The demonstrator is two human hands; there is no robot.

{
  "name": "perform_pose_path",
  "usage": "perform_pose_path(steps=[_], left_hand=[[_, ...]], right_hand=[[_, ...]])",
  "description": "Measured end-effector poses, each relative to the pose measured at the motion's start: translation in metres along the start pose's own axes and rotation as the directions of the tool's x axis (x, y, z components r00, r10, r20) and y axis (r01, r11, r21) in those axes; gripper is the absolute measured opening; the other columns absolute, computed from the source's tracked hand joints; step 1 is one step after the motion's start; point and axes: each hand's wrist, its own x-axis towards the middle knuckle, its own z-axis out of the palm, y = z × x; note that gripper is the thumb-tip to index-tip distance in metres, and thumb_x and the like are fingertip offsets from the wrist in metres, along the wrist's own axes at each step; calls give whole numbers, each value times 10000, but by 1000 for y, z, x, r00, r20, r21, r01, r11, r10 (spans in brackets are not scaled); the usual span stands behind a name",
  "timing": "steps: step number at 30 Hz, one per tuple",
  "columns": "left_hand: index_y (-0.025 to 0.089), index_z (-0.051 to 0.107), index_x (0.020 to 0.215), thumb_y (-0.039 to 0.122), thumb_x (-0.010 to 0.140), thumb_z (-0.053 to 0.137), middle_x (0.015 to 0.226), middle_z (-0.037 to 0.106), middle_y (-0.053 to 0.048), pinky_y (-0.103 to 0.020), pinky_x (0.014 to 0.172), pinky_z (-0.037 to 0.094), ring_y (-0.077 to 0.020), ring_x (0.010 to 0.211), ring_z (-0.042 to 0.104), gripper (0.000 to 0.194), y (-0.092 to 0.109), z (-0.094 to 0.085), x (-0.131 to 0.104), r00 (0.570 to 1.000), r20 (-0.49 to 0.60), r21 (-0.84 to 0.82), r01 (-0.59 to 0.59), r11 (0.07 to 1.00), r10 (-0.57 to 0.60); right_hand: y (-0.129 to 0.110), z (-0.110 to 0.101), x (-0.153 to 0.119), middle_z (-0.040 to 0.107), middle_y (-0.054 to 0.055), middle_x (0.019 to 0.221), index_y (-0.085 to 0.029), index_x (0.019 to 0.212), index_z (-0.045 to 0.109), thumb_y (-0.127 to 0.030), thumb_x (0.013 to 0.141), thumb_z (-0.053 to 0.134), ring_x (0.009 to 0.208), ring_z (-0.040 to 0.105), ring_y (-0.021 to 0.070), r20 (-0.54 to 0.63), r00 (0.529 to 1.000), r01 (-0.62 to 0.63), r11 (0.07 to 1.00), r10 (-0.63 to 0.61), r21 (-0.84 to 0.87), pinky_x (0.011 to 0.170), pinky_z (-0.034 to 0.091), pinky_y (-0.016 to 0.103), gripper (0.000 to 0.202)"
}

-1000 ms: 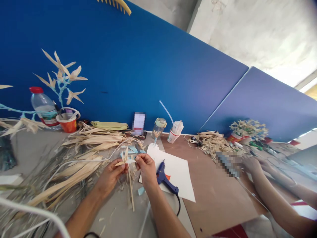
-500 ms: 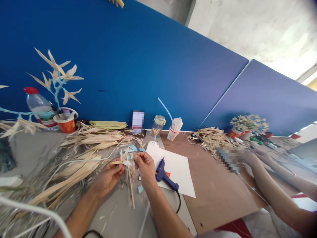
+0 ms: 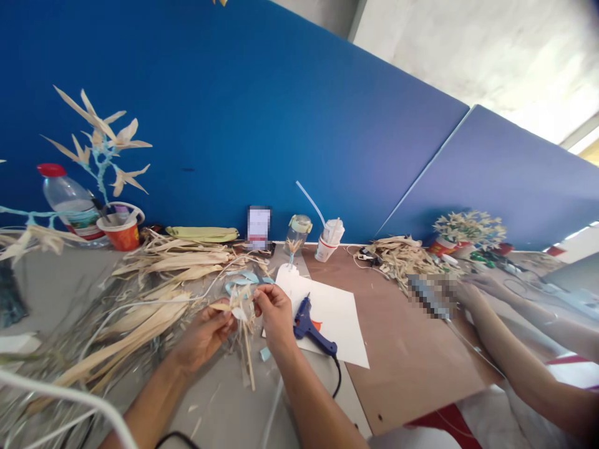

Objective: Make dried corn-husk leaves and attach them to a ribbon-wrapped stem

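My left hand (image 3: 206, 333) is closed, pinching a small pale corn-husk flower (image 3: 238, 307) between thumb and fingers. The flower has several pointed petals and a white piece near its centre. Just to its right, my right hand (image 3: 277, 310) is closed with thumb and index fingertip together at the flower's edge; a thin bit of husk seems to be between them, partly hidden. Under the hands lie thin husk sticks (image 3: 248, 362) and blue paper strips (image 3: 243, 280). A blue glue gun (image 3: 309, 330) rests on a white sheet (image 3: 353, 340), right of my right hand.
Dried husks (image 3: 154, 312) cover the left side, crossed by a white cable. A red paper cup (image 3: 119, 237) with a husk-flower branch and a bottle (image 3: 70, 202) stand at back left. A phone (image 3: 259, 227), jar (image 3: 298, 234) and cups (image 3: 327, 243) line the partition. Another person's arms (image 3: 505, 337) reach in at right.
The flower has turned slightly between my hands, and its petals look more bunched together. Both hands stay almost in place; the view has shifted a little.
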Motion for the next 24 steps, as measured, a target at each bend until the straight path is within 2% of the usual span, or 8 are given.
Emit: perform_pose_path(steps=[6, 10, 14, 19, 24], left_hand=[[157, 672, 836, 70, 596, 811, 714, 629, 19, -157, 601, 491, -54, 579, 529, 291, 2, 4, -2, 999, -4, 19, 41, 999, -41], [138, 693, 881, 131, 663, 793, 621, 569, 25, -165, 579, 484, -54, 533, 482, 241, 3, 4, -2, 997, 55, 16, 55, 998, -56], [129, 707, 883, 120, 662, 791, 554, 517, 34, -166, 551, 463, -57, 496, 452, 237, 4, 4, -3, 992, 98, -5, 86, 996, -85], [124, 701, 812, 180, 649, 816, 515, 495, 35, -182, 545, 462, -65, 488, 453, 208, 3, 3, -3, 986, 130, -33, 106, 994, -101], [121, 683, 791, 157, 679, 794, 491, 457, 50, -157, 483, 406, -46, 451, 396, 162, 0, -3, -2, 981, 132, -49, 147, 988, -140]], right_hand=[[-2, 3, -5, 523, -59, 529, -173, 649, 601, -275, 643, 662, 464, 410, 72, -4, 1000, -26, 1000, 26, 5, 462, 334, 204, 118], [-5, 6, -6, 546, -51, 529, -180, 633, 601, -273, 623, 662, 445, 423, 77, -11, 999, -45, 999, 45, 12, 429, 337, 202, 112], [-5, 7, -7, 532, -54, 508, -178, 623, 600, -265, 619, 668, 439, 413, 74, -2, 999, -44, 999, 44, 16, 427, 338, 200, 111], [-1, 7, -9, 495, -72, 483, -175, 634, 598, -235, 660, 622, 421, 391, 65, 21, 1000, -22, 1000, 22, 1, 435, 323, 197, 69], [1, 9, -9, 493, -75, 485, -176, 619, 590, -218, 652, 619, 411, 372, 62, 19, 999, -41, 999, 41, 16, 426, 304, 200, 61]])
